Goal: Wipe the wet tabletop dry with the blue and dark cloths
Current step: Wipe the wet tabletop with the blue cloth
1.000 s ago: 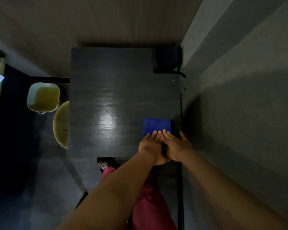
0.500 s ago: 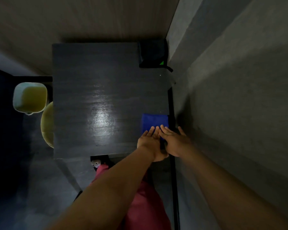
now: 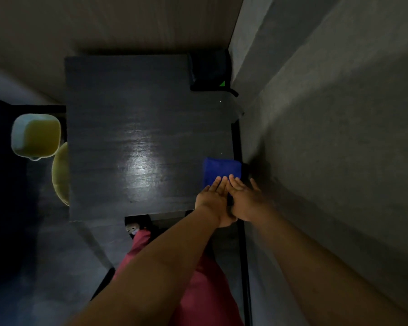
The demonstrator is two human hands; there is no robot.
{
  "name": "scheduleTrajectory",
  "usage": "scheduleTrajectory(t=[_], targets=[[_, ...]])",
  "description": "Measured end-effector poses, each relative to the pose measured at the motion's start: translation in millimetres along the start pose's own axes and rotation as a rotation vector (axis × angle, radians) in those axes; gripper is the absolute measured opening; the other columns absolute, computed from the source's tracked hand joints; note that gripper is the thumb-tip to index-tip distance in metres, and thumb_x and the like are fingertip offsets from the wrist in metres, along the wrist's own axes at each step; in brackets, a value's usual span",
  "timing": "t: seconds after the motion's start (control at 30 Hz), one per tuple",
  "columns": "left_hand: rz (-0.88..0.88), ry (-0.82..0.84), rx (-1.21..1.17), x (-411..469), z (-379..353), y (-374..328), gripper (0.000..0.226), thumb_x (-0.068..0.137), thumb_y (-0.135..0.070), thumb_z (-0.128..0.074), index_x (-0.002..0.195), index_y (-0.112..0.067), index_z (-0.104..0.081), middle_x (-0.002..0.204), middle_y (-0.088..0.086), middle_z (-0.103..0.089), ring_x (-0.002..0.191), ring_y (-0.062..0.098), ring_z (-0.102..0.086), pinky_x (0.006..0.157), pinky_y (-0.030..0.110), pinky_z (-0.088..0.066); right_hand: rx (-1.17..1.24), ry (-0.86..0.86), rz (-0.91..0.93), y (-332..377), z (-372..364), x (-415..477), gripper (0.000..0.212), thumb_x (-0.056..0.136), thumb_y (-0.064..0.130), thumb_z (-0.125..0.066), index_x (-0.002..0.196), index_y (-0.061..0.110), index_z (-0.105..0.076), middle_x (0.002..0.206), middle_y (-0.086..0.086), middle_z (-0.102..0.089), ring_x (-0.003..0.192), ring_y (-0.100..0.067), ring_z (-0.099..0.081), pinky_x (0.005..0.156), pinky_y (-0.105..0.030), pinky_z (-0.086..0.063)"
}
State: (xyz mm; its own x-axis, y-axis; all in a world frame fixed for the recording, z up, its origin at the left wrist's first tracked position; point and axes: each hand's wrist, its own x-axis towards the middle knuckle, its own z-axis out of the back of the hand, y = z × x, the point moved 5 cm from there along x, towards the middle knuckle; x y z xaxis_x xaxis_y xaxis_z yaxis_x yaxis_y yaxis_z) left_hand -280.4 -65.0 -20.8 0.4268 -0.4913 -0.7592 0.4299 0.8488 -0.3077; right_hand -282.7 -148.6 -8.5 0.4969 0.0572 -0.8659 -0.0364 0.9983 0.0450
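The dark wood-grain tabletop [image 3: 127, 109] shines with a wet glare near its middle. A folded blue cloth [image 3: 222, 168] lies at the near right corner. My left hand [image 3: 212, 198] and my right hand [image 3: 245, 201] lie side by side, palms down, fingers straight, with the fingertips on the cloth's near edge. A dark patch [image 3: 245, 169] shows right of the blue cloth; I cannot tell whether it is the dark cloth.
A black bag-like object [image 3: 210, 71] with a green tag sits at the far right corner. A grey wall [image 3: 327, 137] runs close along the table's right side. Left of the table stand a pale square container [image 3: 35, 135] and a yellow-green round seat [image 3: 61, 175].
Only the camera view has shifted slightly. Both hands and the blue cloth keep their place at the table's near right corner.
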Motion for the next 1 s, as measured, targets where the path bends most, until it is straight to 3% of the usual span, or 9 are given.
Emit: scheduleTrajectory(t=[0.5, 0.7, 0.87, 1.0], targets=[[-0.029, -0.008, 0.093, -23, -33, -12, 0.091, 0.093, -0.06, -0.034, 0.149, -0.01, 0.017, 0.158, 0.007, 0.024, 0.145, 0.021, 0.021, 0.121, 0.037, -0.001, 0.031, -0.027, -0.012, 4, -37, -19, 0.093, 0.09, 0.037, -0.058, 0.154, 0.02, 0.008, 0.161, 0.003, 0.016, 0.149, -0.01, 0.011, 0.119, -0.04, 0.011], [-0.057, -0.004, 0.014, -24, -27, -6, 0.081, 0.096, -0.05, -0.034, 0.153, -0.01, 0.008, 0.16, 0.005, 0.015, 0.147, 0.017, 0.015, 0.121, 0.034, -0.003, 0.082, -0.052, 0.023, 4, -39, -17, 0.087, 0.091, 0.041, -0.053, 0.155, 0.018, 0.002, 0.162, 0.002, 0.012, 0.15, -0.011, 0.006, 0.119, -0.042, 0.007], [-0.085, -0.035, -0.005, -24, -29, 2, 0.07, 0.1, -0.04, -0.031, 0.153, -0.011, 0.005, 0.161, 0.004, 0.015, 0.148, 0.016, 0.014, 0.121, 0.032, -0.003, 0.174, -0.114, 0.071, 3, -45, -22, 0.075, 0.095, 0.027, -0.046, 0.155, 0.017, -0.003, 0.163, 0.0, 0.009, 0.15, -0.012, 0.005, 0.119, -0.04, 0.005], [-0.087, -0.075, -0.008, -28, -41, 7, 0.069, 0.1, -0.036, -0.033, 0.153, -0.011, 0.004, 0.161, 0.004, 0.015, 0.148, 0.016, 0.014, 0.121, 0.033, -0.002, 0.188, -0.105, 0.077, 9, -51, -25, 0.072, 0.097, 0.026, -0.043, 0.155, 0.017, -0.002, 0.162, 0.0, 0.01, 0.15, -0.012, 0.007, 0.119, -0.039, 0.007]])
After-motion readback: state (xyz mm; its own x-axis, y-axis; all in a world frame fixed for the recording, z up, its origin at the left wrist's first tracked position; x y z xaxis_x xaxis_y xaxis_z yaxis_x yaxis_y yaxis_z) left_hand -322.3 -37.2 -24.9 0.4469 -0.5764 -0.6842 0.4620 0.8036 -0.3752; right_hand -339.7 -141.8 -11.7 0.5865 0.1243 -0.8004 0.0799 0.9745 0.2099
